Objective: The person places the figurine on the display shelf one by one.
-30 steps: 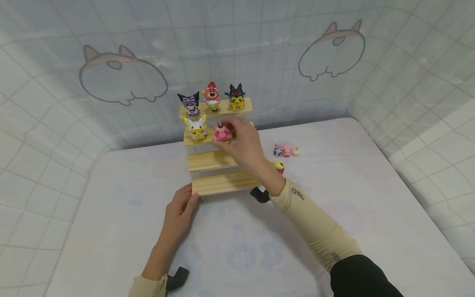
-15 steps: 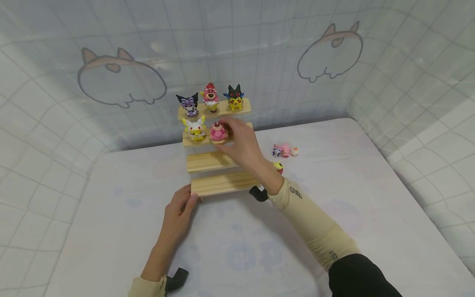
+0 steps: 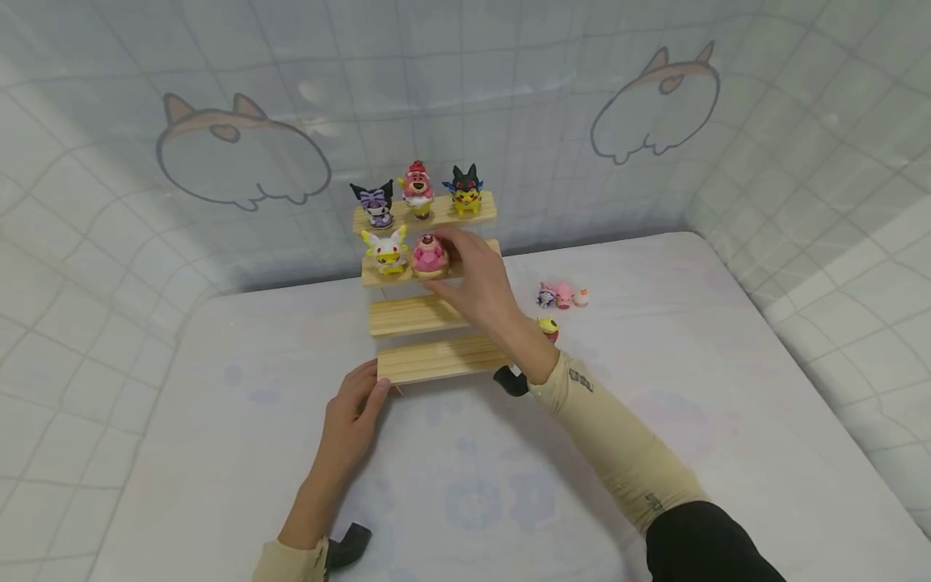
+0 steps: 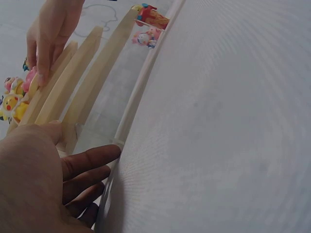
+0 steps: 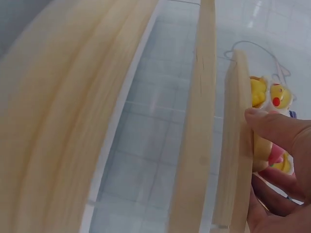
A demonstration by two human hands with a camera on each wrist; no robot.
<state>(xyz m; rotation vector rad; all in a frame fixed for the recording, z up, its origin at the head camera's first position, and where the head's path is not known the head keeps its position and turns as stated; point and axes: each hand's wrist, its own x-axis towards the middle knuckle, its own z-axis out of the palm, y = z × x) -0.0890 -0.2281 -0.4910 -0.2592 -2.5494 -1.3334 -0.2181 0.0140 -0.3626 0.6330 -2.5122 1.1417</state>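
Observation:
My right hand [image 3: 480, 279] holds a pink bear figurine [image 3: 430, 257] between thumb and fingers on the second shelf from the top of a wooden stepped stand [image 3: 436, 361]. In the right wrist view, the thumb [image 5: 272, 124] lies against the shelf edge and the figurine's pink body [image 5: 276, 154] is partly covered. To its left stands a yellow figurine in a white eared hood [image 3: 387, 252]. My left hand [image 3: 352, 420] rests at the stand's lower left end. In the left wrist view, its extended fingers [image 4: 90, 160] touch the clear side panel [image 4: 97, 137].
The top shelf bears a black-and-purple figurine [image 3: 376, 206], a pink bear with a red hat [image 3: 418, 192] and a black-hooded yellow one [image 3: 464, 194]. Small figurines [image 3: 563, 296] sit on the table at right; a yellow-and-red figure [image 3: 549, 326] is partly behind my right wrist.
My right hand has slid the pink bear figurine slightly left, closer to the white-hooded one, and it is now less covered by the fingers. My left hand stays at the stand's corner.

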